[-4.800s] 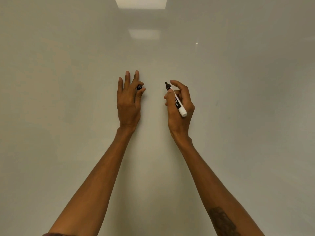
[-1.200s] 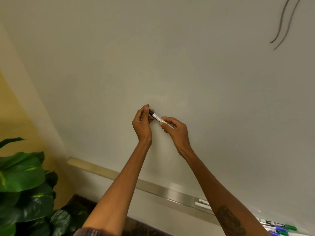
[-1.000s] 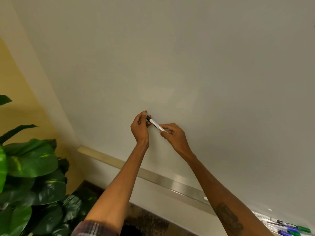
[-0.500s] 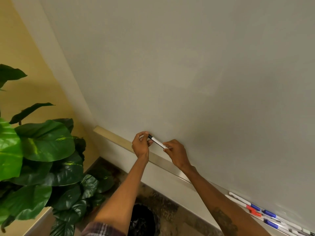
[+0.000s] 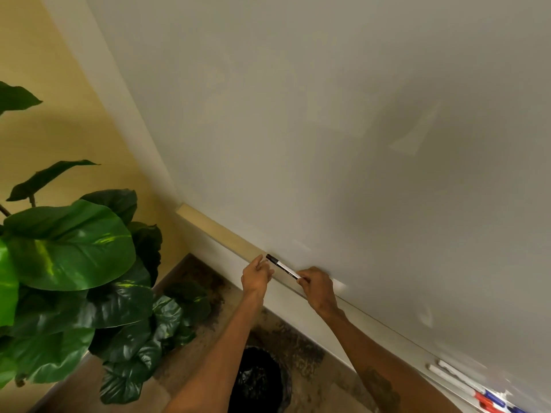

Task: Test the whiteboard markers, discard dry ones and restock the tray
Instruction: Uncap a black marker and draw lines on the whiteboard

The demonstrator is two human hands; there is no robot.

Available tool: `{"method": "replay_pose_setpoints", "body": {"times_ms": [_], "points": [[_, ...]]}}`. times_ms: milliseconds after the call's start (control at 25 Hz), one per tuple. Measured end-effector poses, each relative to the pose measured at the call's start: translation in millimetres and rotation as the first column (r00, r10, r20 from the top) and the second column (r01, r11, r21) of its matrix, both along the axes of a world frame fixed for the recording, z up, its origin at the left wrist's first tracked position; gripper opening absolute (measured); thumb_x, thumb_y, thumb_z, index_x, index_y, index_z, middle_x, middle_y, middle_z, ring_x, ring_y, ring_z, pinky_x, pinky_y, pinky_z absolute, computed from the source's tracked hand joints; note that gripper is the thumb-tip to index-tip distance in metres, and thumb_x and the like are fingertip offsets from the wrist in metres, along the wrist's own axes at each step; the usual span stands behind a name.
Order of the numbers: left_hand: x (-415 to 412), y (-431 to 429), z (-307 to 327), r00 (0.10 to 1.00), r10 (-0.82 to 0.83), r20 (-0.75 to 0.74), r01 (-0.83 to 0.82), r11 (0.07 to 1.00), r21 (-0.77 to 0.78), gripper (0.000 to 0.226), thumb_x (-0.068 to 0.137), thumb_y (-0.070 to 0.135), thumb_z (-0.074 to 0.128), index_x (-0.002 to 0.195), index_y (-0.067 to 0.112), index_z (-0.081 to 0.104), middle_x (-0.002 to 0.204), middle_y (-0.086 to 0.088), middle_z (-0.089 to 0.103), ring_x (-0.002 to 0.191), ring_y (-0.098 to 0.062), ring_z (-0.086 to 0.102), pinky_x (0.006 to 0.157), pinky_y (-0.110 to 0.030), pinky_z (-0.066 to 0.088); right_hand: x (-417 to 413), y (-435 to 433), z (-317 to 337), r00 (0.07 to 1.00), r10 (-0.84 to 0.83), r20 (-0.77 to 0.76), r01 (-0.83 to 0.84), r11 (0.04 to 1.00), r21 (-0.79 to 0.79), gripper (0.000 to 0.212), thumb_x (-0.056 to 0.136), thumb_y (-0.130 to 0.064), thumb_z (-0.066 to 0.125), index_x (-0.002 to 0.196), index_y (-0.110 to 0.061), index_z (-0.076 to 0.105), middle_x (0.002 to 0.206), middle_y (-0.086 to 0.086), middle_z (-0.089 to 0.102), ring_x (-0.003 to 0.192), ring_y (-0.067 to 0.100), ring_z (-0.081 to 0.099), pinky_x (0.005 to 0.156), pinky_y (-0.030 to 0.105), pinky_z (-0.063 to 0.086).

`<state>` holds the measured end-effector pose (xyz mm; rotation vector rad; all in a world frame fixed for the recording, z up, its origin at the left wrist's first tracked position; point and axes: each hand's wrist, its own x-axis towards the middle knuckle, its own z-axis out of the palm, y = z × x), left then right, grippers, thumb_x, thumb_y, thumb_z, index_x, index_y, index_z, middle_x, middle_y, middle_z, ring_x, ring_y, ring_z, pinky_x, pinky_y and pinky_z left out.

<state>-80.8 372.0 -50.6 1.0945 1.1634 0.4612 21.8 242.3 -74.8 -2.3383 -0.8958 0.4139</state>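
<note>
Yellow wall (image 5: 44,129), leafy plant (image 5: 68,245)

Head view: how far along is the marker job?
Done: the black marker looks capped. In hand: right hand grips its barrel, left hand at the cap end, above the lined bin. Left: bin it or set it on the tray; whether the markers lying there at right were tested is not visible.

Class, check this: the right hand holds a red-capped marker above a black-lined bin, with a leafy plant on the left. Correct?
Not quite: the head view shows the marker in the right hand has a black cap, not red. The black-lined bin below and the leafy plant on the left are as stated.
</note>
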Motion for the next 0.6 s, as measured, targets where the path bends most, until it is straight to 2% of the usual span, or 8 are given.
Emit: {"method": "replay_pose_setpoints", "body": {"times_ms": [120,280,440,600], "points": [[-15.2,-3.8,-23.6,0.986,-0.123,-0.116,0.127,0.992,0.022,0.035,0.099,0.011,0.057,0.134,0.010,0.059,0.108,0.001,0.065,0.101,-0.018,0.065,0.091,-0.028,0.054,-3.7,13.4,-24.0,1.000,-0.007,-0.006,0.007,0.999,-0.051,0.016,0.092,-0.011,0.064,0.104,-0.012,0.075,0.096,0.003,0.066,0.087,0.014,0.061,0.070,0.007,0.039],[-31.6,-5.0,-49.2,0.942,-0.244,-0.229,0.260,0.965,0.043,0.032,0.098,0.014,0.060,0.129,0.010,0.064,0.126,-0.006,0.065,0.107,-0.019,0.063,0.099,-0.036,0.053,-10.6,27.3,-46.8,0.997,-0.007,0.073,0.017,0.990,-0.137,0.017,0.094,-0.016,0.063,0.106,-0.016,0.074,0.100,0.001,0.065,0.091,0.016,0.061,0.075,0.024,0.052],[-35.9,-1.0,-57.0,0.914,-0.300,-0.272,0.331,0.941,0.075,0.029,0.098,0.015,0.061,0.127,0.011,0.066,0.127,-0.005,0.065,0.110,-0.019,0.062,0.101,-0.039,0.053,-10.4,31.0,-58.7,0.994,0.004,0.110,0.016,0.983,-0.180,0.020,0.095,-0.013,0.061,0.110,-0.013,0.073,0.108,0.005,0.065,0.099,0.020,0.060,0.084,0.028,0.052],[-37.8,-3.4,-57.0,0.909,-0.322,-0.266,0.357,0.930,0.094,0.031,0.099,0.016,0.059,0.129,0.010,0.065,0.127,-0.003,0.064,0.110,-0.017,0.061,0.101,-0.036,0.052,-10.6,28.5,-61.4,0.997,0.039,0.066,-0.029,0.989,-0.146,0.027,0.096,-0.008,0.057,0.120,-0.010,0.068,0.113,0.009,0.063,0.107,0.026,0.057,0.090,0.034,0.050]]}}
